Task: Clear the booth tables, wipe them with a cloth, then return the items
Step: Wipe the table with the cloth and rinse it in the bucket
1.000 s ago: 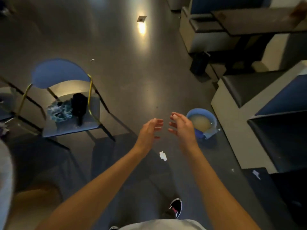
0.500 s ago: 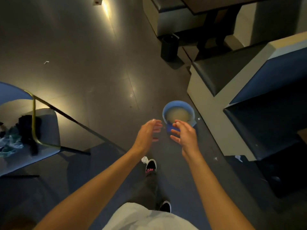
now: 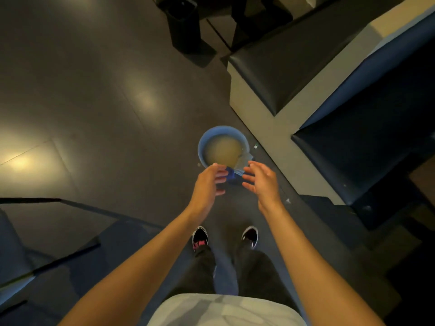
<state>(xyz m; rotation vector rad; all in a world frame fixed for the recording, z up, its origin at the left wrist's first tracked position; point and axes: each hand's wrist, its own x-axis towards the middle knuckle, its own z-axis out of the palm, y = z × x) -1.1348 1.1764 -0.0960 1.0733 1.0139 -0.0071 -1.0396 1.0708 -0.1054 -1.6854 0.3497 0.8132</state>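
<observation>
A blue bucket (image 3: 211,135) of murky yellowish water stands on the dark floor just ahead of my feet. A blue cloth (image 3: 235,171) hangs over its near rim. My left hand (image 3: 208,183) and my right hand (image 3: 261,181) reach down side by side above the near rim, palms facing each other, fingers relaxed and holding nothing. The cloth lies between the two hands; I cannot tell whether any finger touches it.
A booth seat (image 3: 282,67) with a dark cushion and beige base stands right of the bucket. A second dark blue seat (image 3: 367,147) lies nearer on the right. A black bin (image 3: 186,24) stands at the top. Blue chair parts (image 3: 14,250) show at lower left.
I have stepped towards the bucket, which now sits right under my hands. The chair with the cloths has slid out of view to the left. Both hands stay empty.
</observation>
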